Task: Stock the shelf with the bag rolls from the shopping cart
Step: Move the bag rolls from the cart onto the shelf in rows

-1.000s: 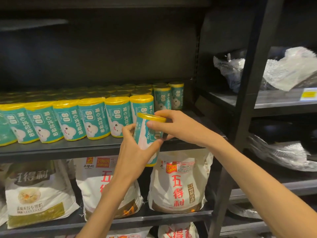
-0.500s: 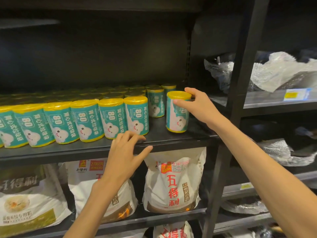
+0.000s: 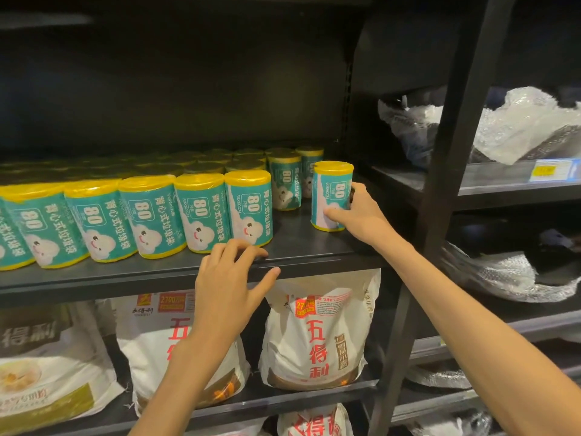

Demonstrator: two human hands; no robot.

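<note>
Roll (image 3: 331, 196): 1, upright in right hand (image 3: 361, 215), gripped for squaring, seemingly touching shelf (image 3: 301, 247); left hand (image 3: 229, 278) relaxed, fingertips steadying shelf edge beside row (image 3: 141, 215).

Shelf (image 3: 301, 247): front row of bag rolls (image 3: 151, 215) standing side by side from left edge toward centre, further rows behind. Single bag roll (image 3: 330, 196) upright, right of the row, gap between. Right hand (image 3: 361, 215) on its right side. Left hand (image 3: 229, 278) at shelf front edge, before the row's right end. Flour sacks (image 3: 314, 328) on lower shelf (image 3: 298, 401) beneath.
</note>
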